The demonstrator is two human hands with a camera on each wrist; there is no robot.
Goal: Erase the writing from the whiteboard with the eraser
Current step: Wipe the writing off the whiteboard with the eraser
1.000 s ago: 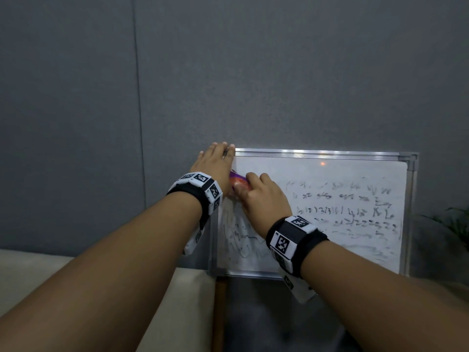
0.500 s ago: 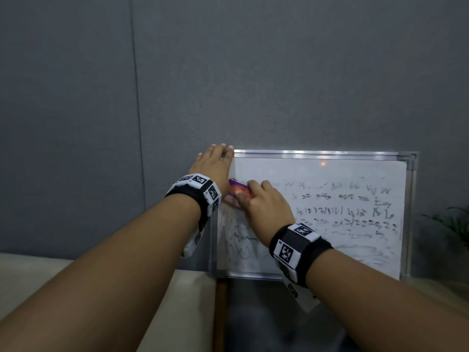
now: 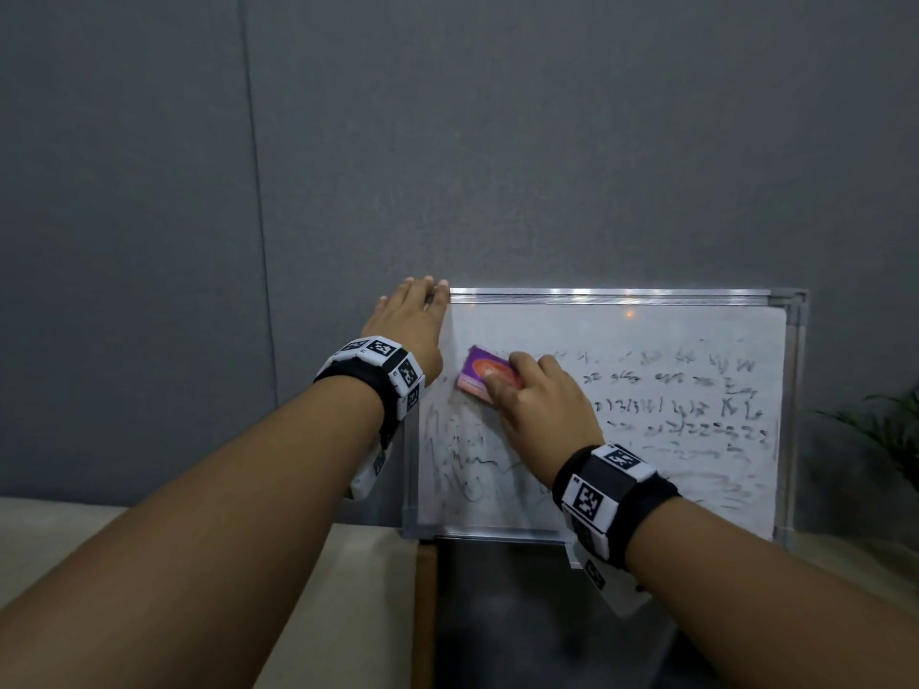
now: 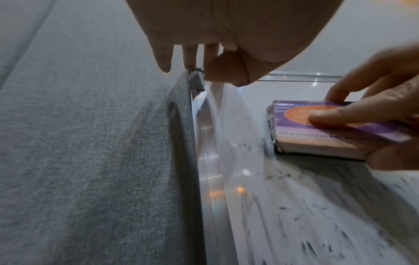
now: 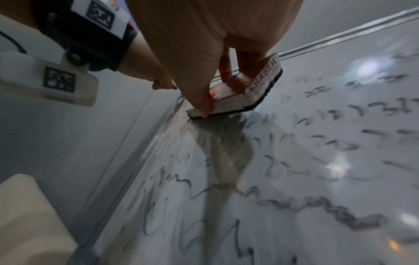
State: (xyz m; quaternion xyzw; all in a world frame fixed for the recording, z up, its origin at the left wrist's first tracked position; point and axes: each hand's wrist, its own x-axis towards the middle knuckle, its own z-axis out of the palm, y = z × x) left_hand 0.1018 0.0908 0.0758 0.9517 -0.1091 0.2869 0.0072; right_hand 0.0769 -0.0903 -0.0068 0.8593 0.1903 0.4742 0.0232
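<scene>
Two bare forearms reach forward, each with a black wristband carrying square black-and-white markers. Nearest, the right hand (image 3: 539, 405) grips a purple and orange eraser (image 3: 485, 374), thumb on one long edge and fingers curled over the other, holding its dark pad flat on the whiteboard (image 3: 696, 320) in the upper left part of the surface. Smeared black writing (image 3: 696, 405) covers the board to the right of the eraser and below it. Farther on, the left hand (image 3: 410, 325) lies with straight fingers at the board's top left corner, thumb touching the metal frame (image 4: 209, 170). Behind stands a grey fabric wall (image 3: 447, 141).
</scene>
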